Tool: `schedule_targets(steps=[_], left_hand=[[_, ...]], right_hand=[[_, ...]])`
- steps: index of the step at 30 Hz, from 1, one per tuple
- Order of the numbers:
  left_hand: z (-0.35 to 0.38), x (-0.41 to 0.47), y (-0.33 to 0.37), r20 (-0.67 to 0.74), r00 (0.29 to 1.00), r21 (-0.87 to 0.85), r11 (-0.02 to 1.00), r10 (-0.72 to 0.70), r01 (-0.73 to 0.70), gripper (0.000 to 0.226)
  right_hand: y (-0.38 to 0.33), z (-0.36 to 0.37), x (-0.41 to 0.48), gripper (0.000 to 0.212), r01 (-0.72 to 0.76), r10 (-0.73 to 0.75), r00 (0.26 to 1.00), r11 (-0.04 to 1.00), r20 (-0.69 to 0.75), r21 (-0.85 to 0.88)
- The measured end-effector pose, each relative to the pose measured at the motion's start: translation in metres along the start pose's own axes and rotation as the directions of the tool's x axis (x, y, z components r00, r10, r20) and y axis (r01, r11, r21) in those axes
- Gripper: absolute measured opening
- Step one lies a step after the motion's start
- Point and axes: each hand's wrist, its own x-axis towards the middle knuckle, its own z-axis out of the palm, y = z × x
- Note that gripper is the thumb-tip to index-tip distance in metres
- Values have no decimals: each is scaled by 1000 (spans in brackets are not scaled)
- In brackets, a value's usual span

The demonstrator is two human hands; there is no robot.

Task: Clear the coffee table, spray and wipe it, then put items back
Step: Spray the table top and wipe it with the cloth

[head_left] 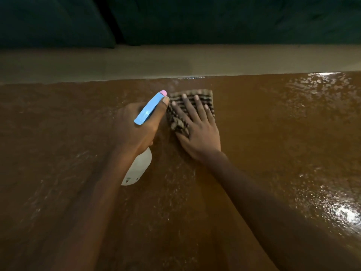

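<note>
Tabletop (48,133) of the coffee table, brown and glossy, filling the lower view, its surface wet-looking with fine droplets. Left hand (134,130), curled around the neck of a spray bottle (148,109) and holding it above the table; thumb laid along the blue trigger head, pink nozzle pointing away toward the far edge, white body showing below the wrist. Cloth (176,122), striped dark and light, lying flat on the tabletop just right of the nozzle, near the far edge, slightly bunched at its near left corner. Right hand (199,133), fingers straight and spread, pressing palm-down on the cloth. Bright glare patches (343,214) on the table's right side. Beyond the far edge, a pale strip of floor (117,63), then dark green upholstery (214,20) across the top.
</note>
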Motion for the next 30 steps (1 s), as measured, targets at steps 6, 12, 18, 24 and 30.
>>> schedule_targets(steps=[6, 12, 18, 24, 30], left_hand=[[-4, -2, -3, 11, 1000, -49, 999, 8, -8, 54], [-11, -6, -13, 22, 999, -57, 997, -45, 46, 48], [-23, -17, -19, 23, 1000, -56, 998, -14, 15, 56], [-24, -24, -23, 39, 997, -62, 995, -74, 76, 55], [-25, -27, -22, 24, 995, 8, 995, -95, 95, 56]], right_hand=[[71, -11, -49, 69, -70, 70, 998, 997, 5, -14], [71, -31, 27, 70, -475, 492, 859, 869, -142, 139], [-4, -15, 42, 69, -127, 128, 991, 992, -50, 22], [24, -3, -37, 65, 33, -32, 999, 999, 22, -18], [38, -8, -50, 65, -276, 287, 956, 950, -57, 148]])
